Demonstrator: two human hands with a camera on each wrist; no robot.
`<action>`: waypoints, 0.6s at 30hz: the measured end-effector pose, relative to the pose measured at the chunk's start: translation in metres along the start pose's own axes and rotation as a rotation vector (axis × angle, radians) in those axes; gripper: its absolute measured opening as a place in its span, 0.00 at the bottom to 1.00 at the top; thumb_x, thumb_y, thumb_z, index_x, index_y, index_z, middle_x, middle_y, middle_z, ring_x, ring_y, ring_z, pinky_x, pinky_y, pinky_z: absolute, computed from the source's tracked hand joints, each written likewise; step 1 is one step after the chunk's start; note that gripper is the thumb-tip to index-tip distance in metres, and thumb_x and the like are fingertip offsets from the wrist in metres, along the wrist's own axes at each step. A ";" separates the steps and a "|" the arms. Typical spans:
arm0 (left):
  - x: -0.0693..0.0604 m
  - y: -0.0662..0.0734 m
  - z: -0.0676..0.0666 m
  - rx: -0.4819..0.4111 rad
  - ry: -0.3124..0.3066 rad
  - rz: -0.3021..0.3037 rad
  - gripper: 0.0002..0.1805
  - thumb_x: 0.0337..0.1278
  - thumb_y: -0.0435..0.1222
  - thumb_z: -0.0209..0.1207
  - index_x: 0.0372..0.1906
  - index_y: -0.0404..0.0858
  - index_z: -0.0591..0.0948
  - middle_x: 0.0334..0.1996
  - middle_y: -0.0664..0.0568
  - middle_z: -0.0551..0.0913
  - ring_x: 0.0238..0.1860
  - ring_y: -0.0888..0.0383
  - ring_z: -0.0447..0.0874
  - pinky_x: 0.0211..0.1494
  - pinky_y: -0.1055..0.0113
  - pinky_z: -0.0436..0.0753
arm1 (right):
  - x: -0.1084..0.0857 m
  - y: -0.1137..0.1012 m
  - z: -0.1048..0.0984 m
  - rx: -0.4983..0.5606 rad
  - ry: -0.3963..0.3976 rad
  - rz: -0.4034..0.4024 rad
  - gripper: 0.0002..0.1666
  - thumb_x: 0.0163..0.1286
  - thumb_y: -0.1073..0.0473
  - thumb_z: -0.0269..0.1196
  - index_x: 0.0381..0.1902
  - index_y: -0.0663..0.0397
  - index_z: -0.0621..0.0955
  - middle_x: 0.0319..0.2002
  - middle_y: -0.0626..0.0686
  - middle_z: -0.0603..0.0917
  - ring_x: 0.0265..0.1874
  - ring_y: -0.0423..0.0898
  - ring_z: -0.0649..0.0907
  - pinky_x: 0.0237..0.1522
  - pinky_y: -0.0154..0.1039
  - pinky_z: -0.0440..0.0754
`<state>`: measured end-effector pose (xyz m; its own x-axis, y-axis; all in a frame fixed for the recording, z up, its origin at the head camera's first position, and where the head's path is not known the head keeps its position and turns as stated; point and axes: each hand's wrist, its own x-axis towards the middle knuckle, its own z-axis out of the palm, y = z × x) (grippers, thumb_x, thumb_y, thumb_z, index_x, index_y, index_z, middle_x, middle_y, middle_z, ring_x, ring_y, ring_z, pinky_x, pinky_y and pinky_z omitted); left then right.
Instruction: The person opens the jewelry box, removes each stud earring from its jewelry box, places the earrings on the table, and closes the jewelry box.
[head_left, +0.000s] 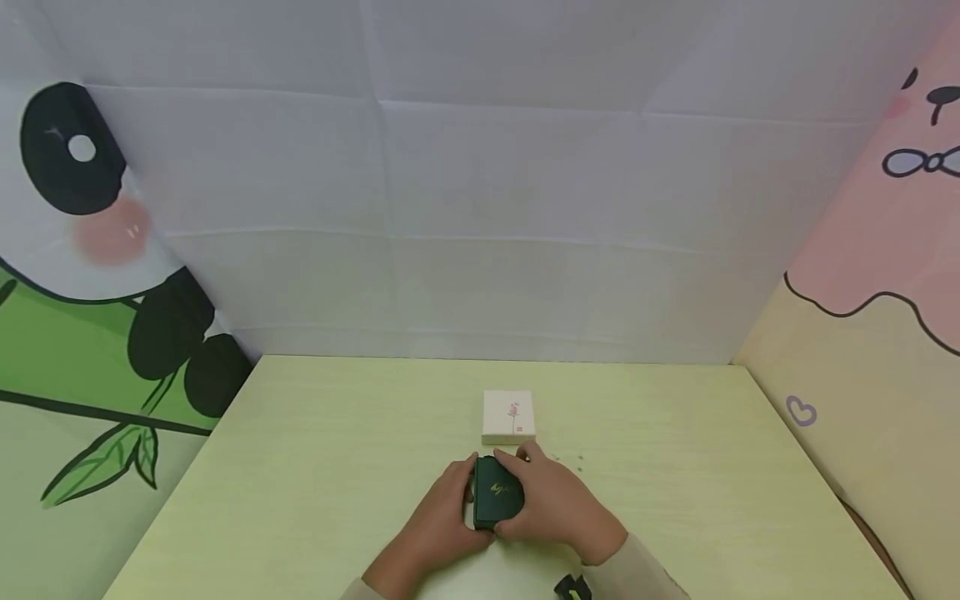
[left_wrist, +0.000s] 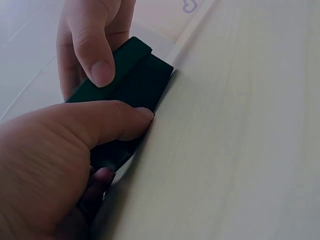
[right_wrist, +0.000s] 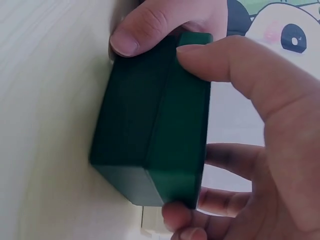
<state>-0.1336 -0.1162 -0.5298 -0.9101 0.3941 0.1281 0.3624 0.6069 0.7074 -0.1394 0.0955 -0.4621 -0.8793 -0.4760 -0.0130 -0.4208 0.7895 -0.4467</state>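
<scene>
A small dark green box (head_left: 495, 490) with gold lettering on its top sits low at the table's front middle, between both hands. The left hand (head_left: 444, 515) grips its left side, the thumb lying on the lower part in the left wrist view. From the right, the right hand (head_left: 553, 503) holds the lid (right_wrist: 182, 110), its thumb at one end and fingertips at the other. A seam between lid and base shows in the right wrist view. Whatever the box contains is hidden.
Just behind the hands stands a small white box (head_left: 507, 415) with a pink flower print. Tiny bits (head_left: 580, 468) lie on the pale table (head_left: 337, 433) to the right. A black object (head_left: 573, 587) shows by the right sleeve. Printed cloth walls surround the table.
</scene>
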 end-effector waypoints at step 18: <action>0.001 -0.001 0.003 0.022 -0.008 0.000 0.61 0.43 0.49 0.79 0.79 0.29 0.58 0.65 0.47 0.71 0.52 0.58 0.72 0.61 0.53 0.76 | 0.002 0.006 0.000 0.047 -0.065 -0.007 0.58 0.47 0.39 0.82 0.75 0.49 0.73 0.53 0.49 0.72 0.38 0.42 0.77 0.40 0.38 0.78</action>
<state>-0.1346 -0.1142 -0.5326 -0.9085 0.3996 0.1221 0.3664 0.6217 0.6922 -0.1437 0.0989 -0.4646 -0.8597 -0.5064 -0.0671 -0.4142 0.7679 -0.4887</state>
